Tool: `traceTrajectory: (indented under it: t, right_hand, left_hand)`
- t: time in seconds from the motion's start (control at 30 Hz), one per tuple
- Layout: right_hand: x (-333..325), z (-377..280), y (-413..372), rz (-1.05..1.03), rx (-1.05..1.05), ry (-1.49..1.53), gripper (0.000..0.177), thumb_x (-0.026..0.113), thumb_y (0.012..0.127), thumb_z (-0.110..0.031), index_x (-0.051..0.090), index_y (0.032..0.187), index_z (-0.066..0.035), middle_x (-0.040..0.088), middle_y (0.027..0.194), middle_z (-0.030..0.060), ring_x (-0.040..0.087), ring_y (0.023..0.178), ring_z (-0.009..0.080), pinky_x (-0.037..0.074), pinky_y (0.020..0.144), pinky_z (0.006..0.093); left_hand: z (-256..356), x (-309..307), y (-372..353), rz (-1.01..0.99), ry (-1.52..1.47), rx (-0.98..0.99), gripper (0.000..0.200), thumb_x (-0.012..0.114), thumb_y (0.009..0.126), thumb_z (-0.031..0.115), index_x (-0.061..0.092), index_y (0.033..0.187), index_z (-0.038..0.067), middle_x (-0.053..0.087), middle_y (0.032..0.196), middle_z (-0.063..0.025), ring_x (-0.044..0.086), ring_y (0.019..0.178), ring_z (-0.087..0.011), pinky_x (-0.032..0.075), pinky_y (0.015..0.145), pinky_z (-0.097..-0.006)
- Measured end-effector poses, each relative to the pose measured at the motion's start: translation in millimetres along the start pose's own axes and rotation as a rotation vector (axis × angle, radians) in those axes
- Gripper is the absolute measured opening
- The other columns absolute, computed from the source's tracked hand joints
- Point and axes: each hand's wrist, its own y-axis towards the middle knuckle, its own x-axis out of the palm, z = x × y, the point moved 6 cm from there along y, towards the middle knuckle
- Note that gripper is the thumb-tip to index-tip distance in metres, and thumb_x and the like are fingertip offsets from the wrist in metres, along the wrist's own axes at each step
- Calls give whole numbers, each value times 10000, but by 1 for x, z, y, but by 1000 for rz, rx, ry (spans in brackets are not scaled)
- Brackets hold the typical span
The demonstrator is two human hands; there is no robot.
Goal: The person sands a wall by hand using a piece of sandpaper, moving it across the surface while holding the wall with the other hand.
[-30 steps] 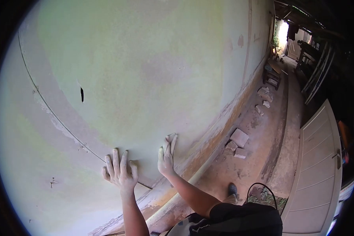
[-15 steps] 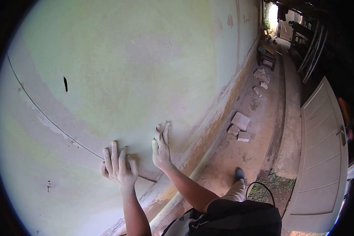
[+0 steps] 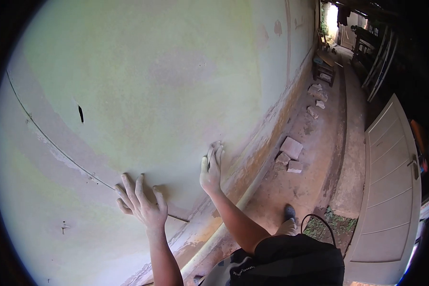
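My left hand (image 3: 145, 205) lies on the pale green wall (image 3: 128, 114), fingers spread and dusty, over the thin dark seam (image 3: 76, 159) that crosses the surface. Nothing shows in it. To its right, my right hand (image 3: 211, 172) presses its fingers to the wall, with the thumb apart on the left side. Under and between those fingers is a small greyish-brown piece that looks like folded sandpaper (image 3: 216, 145), mostly hidden. Whitish dust coats both hands. Grey smoothed patches (image 3: 178, 70) mark the wall, and a narrow dark slot (image 3: 80, 114) is cut in it.
Broken blocks (image 3: 291, 148) and rubble (image 3: 314, 112) lie on the floor along the wall base. A white panelled door (image 3: 386, 190) leans at the right. A small wooden stand (image 3: 323, 71) is farther along the passage. My shoe (image 3: 290, 211) shows below.
My right hand has slid right and slightly up along the wall, away from my left hand. My left hand stays in nearly the same place, its fingers spread wider and tilted left.
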Motion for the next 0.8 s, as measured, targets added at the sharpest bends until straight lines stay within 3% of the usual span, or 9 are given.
traceTrajectory:
  t: [0.07,0.17,0.23,0.33,0.37,0.47,0.6,0.67,0.8]
  right_hand:
    - [-5,2,6,53,19,42,552,410,1125,-161,308,1626,46,196,1730,265,104,1612,469,67,1315,533]
    - [-11,28,34,175,-26,126,509,456,1107,-147,422,1568,65,294,1678,309,196,1580,505,136,1304,567]
    - [-26,59,63,234,36,33,463,469,1102,-142,504,1511,73,355,1647,313,258,1568,483,178,1302,548]
    - [-44,86,87,166,-13,-125,440,490,1096,-145,550,1474,73,399,1625,304,297,1562,451,233,1297,504]
    - [-42,85,82,157,97,103,425,509,1085,-122,564,1454,81,441,1591,317,366,1530,449,306,1273,474]
    - [-34,51,47,156,45,166,417,514,1075,-93,563,1447,90,468,1561,333,419,1495,459,364,1243,460]
    - [-27,43,23,120,-4,104,416,512,1070,-72,557,1449,94,470,1551,348,442,1476,463,386,1228,466]
    - [-31,51,37,155,-31,56,405,512,1068,-67,573,1434,93,497,1522,354,453,1469,458,395,1223,465]
    - [-41,71,76,199,74,100,389,514,1064,-62,588,1403,113,532,1484,358,479,1448,458,408,1215,464]
  left_hand:
    - [-3,7,1,56,17,38,511,643,941,245,586,1436,132,400,1690,-161,248,1608,-391,68,1256,-565]
    - [-5,18,-5,176,154,120,442,631,957,311,633,1365,139,539,1595,-153,416,1537,-336,136,1242,-496]
    - [-4,23,-4,192,169,130,444,629,964,314,634,1372,140,536,1600,-143,415,1538,-330,143,1239,-491]
    - [-3,22,-5,177,214,133,459,624,977,327,635,1403,154,535,1605,-119,416,1537,-316,153,1235,-485]
    - [-1,23,-5,165,237,142,474,621,983,336,633,1426,167,537,1606,-105,418,1536,-309,155,1234,-485]
    - [2,25,-5,148,294,149,500,617,989,349,627,1466,197,532,1612,-92,417,1536,-302,150,1237,-487]
    - [-1,23,-7,126,274,134,479,620,978,366,665,1440,244,555,1596,-55,391,1551,-278,120,1249,-484]
    - [-3,24,-8,119,278,209,517,612,980,348,628,1476,203,520,1622,-93,392,1550,-300,116,1251,-487]
    - [-3,26,-11,94,268,194,483,617,976,353,664,1439,224,551,1598,-63,382,1556,-276,84,1259,-503]
